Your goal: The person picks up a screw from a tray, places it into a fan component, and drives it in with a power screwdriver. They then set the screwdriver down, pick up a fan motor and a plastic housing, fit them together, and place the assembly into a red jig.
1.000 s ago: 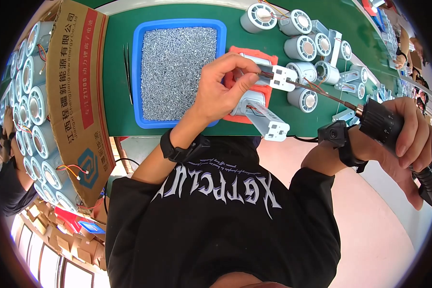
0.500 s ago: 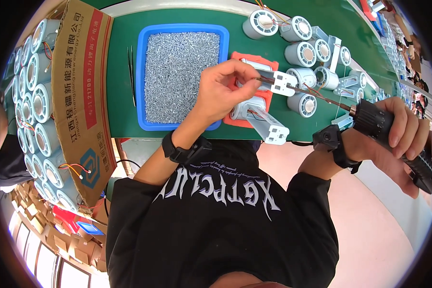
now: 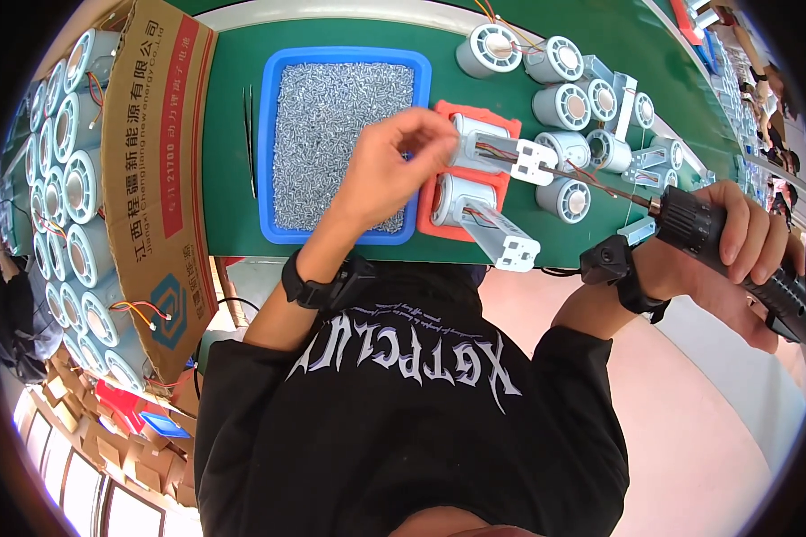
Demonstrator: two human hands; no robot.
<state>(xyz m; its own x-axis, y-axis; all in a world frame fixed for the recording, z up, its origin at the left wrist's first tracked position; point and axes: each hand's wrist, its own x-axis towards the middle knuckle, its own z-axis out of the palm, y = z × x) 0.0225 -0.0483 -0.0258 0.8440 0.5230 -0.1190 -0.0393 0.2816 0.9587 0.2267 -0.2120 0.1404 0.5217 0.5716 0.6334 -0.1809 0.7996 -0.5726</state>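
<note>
My left hand (image 3: 390, 170) hovers over the right edge of a blue tray (image 3: 267, 143) full of small silver screws (image 3: 340, 107). Its thumb and fingers are pinched together, and I see nothing between them. Just right of it, a red jig (image 3: 426, 222) holds two grey motors with white brackets, the upper one (image 3: 479, 136) and the lower one (image 3: 464, 195). My right hand (image 3: 743, 237) grips a black electric screwdriver (image 3: 690, 224) off the table's front edge. Its long bit reaches left to the upper motor's white bracket (image 3: 535, 161).
Several finished grey round motors (image 3: 564, 107) with wires stand behind and right of the jig on the green table (image 3: 233, 80). Black tweezers (image 3: 249, 134) lie left of the tray. A cardboard box (image 3: 152, 179) with rows of motors (image 3: 63, 188) stands at the left.
My left hand has drawn back to the left, from the upper motor in the jig to the tray's right edge. The screwdriver hand has shifted slightly.
</note>
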